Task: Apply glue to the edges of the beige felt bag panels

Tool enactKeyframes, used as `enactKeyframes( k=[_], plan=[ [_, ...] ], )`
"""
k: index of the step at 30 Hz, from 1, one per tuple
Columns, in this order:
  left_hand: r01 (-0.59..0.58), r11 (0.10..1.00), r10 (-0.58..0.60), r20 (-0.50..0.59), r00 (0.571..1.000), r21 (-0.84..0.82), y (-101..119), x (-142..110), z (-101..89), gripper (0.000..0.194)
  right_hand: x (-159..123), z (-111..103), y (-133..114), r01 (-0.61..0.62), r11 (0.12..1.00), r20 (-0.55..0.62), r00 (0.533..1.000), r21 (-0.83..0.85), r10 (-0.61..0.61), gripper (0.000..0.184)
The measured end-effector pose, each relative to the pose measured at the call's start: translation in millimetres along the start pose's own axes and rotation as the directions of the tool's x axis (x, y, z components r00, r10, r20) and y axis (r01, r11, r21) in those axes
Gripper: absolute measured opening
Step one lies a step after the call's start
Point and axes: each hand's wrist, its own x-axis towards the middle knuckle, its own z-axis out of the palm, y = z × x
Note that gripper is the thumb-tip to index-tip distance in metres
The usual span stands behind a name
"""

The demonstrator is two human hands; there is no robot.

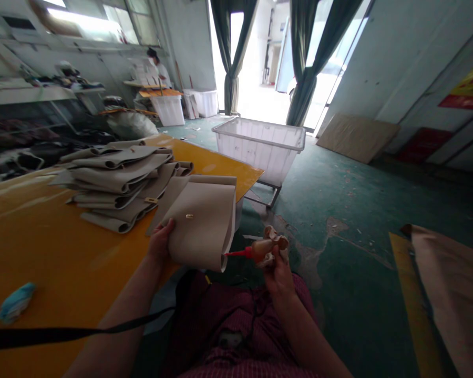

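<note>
My left hand (163, 240) grips the left edge of a folded beige sheet (205, 220), which looks like leather and has a small gold metal clasp (189, 216) on its face. In my right hand (278, 268) is a glue bottle (262, 250) with a red nozzle, along with a crumpled pale cloth (281, 244) around its back end. The nozzle tip meets or nearly meets the sheet's lower right edge; I cannot tell whether it touches. Behind my left hand lies a pile of similar folded beige pieces (122, 173), some with gold clasps.
The yellow table (55, 262) carries a blue-and-white crumpled cloth (16, 303). Beyond its corner stands a white plastic bin (256, 149) on a metal frame. Brown sheet material (453, 273) lies at the right. A person (161, 71) is at a far worktable. A black strap (82, 331) crosses below my left arm.
</note>
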Motion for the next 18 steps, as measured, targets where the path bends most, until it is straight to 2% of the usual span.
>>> enactKeyframes(
  k=[3,7,12,18],
  plan=[
    [-0.006,1.0,0.006,-0.003,1.0,-0.009,-1,1,-1.7,0.057,-1,0,-2,-0.028,0.999,0.047,0.999,0.015,0.027,0.068],
    [-0.006,0.999,0.007,0.024,1.0,-0.042,0,1,-1.8,0.061,-2,6,-8,0.011,1.0,0.109,0.994,-0.004,-0.01,0.068],
    [0.019,0.996,-0.016,0.034,0.999,-0.086,1,0,-1.1,0.06,-5,12,-8,0.002,1.0,0.059,0.998,0.009,-0.002,0.069],
    [0.009,0.996,-0.005,0.045,0.999,-0.087,-1,0,-1.5,0.06,-4,12,-4,0.046,0.999,0.033,0.998,0.004,-0.046,0.065]
  ],
)
